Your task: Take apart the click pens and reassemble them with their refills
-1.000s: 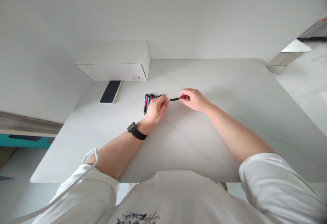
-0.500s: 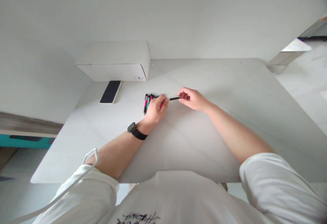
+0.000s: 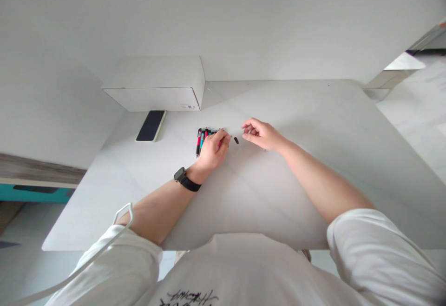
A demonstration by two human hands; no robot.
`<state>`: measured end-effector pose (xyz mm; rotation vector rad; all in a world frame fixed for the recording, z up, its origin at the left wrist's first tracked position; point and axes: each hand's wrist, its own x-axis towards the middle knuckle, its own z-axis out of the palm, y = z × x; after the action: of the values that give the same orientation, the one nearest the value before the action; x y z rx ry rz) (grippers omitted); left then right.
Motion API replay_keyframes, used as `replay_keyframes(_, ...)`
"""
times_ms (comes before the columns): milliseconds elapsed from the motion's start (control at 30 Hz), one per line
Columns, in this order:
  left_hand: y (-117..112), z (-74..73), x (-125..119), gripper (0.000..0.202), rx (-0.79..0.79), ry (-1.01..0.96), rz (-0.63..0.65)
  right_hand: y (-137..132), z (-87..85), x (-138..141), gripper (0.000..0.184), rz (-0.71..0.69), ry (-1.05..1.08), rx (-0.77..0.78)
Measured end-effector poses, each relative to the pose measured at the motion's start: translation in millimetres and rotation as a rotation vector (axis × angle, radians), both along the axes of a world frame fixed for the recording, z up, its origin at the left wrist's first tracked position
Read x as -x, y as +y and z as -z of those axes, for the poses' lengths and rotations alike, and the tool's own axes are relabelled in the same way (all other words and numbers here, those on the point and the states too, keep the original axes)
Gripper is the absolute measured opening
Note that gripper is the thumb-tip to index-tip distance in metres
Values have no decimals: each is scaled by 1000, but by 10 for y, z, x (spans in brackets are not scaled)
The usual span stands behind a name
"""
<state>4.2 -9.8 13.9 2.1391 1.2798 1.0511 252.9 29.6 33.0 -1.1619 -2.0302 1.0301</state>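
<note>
My left hand (image 3: 214, 149) is closed around a pen, of which a bit of red barrel (image 3: 219, 143) shows between the fingers. Most of that pen is hidden. Just right of its fingertips is a short black pen part (image 3: 236, 140), apart from both hands; whether it rests on the table or is in the air I cannot tell. My right hand (image 3: 259, 134) has curled fingers with a gap between thumb and fingertips, and nothing shows in it. Beside and partly behind my left hand lies a row of several pens (image 3: 199, 141) in red, teal and black.
A white box (image 3: 153, 97) stands at the back left against the wall. In front of it lies a dark-screened phone (image 3: 151, 125). A tiny piece (image 3: 264, 149) sits under the right hand's edge. All are on a white table (image 3: 313, 110).
The black pen part that spanned between both hands has left my right fingers. It now appears short and tilted between the hands. My left hand has stayed in place.
</note>
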Motion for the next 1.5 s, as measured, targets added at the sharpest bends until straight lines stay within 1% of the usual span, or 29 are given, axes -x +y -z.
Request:
replay_keyframes(67,8,15,2,29,0,3,8,3,10,-1,31,-6,-51,56)
replay_keyframes(133,18,34,0,28,-2,15,8,5,22,6,27,-5,-120,56)
replay_keyframes(267,34,63,-11,23,-31,72,-9,13,68,27,16,-17,-244,-140)
replay_keyframes(333,35,66,-15,22,-46,99,-10,16,106,37,16,-69,-293,-224)
replay_keyframes(433,34,69,-19,21,-58,119,-19,21,163,48,15,-164,-373,-291)
replay_keyframes(633,47,127,-22,15,-76,166,-32,42,189,39,16,-284,-445,-317)
replay_keyframes(700,52,148,-11,14,-101,215,-47,46,180,31,16,-313,-453,-305)
replay_keyframes(800,55,168,19,13,-151,332,-65,53,159,15,15,-319,-466,-297)
replay_keyframes(867,53,175,38,14,-172,402,-70,65,137,-7,18,-292,-448,-293)
replay_keyframes(1000,36,183,41,13,-203,474,-51,104,81,-82,20,-112,-381,-275)
replay_keyframes(1067,23,179,28,15,-218,499,-36,125,60,-122,21,-48,-350,-294)
replay_keyframes(1233,2,158,0,17,-229,504,-15,155,49,-170,25,51,-287,-342)
replay_keyframes(1500,-19,110,-19,24,-211,609,-30,183,77,-173,17,179,-248,-347)
